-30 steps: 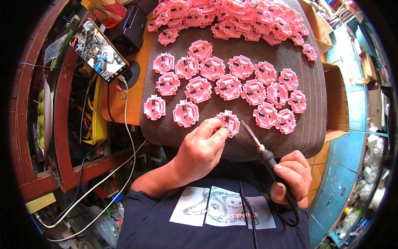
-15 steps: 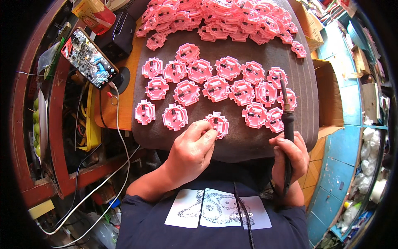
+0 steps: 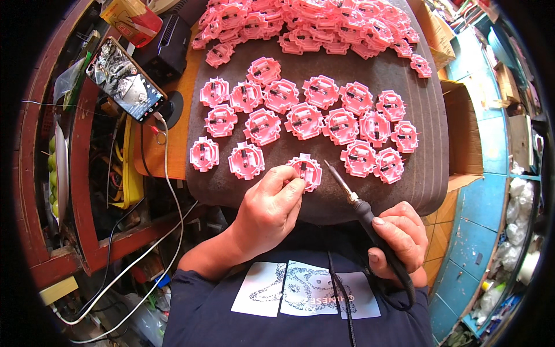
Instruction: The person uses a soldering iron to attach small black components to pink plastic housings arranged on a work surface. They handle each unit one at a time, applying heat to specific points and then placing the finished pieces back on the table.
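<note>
My left hand [image 3: 270, 199] is closed in a pinch, its fingertips against the lower left of a round pink plastic part [image 3: 308, 173] with black and metal pieces inside. Whatever is between thumb and finger is too small to make out. In my right hand [image 3: 402, 240] is a soldering iron [image 3: 364, 213], gripped by its black handle. Its bare metal tip slants up and left, just right of that pink part and apart from it. Several similar pink parts [image 3: 303, 121] lie in loose rows on the dark padded surface [image 3: 277, 151] beyond my hands.
A large heap of pink parts [image 3: 329, 26] covers the far end of the surface. At the left a phone [image 3: 126, 81] stands on a holder with a white cable [image 3: 167, 173] hanging down. An open cardboard box [image 3: 462, 130] adjoins the right edge.
The soldering iron has swung from upright at the right to slanting left, its tip now near the pink part at my left hand. My left hand stays pinched there. The phone's picture differs.
</note>
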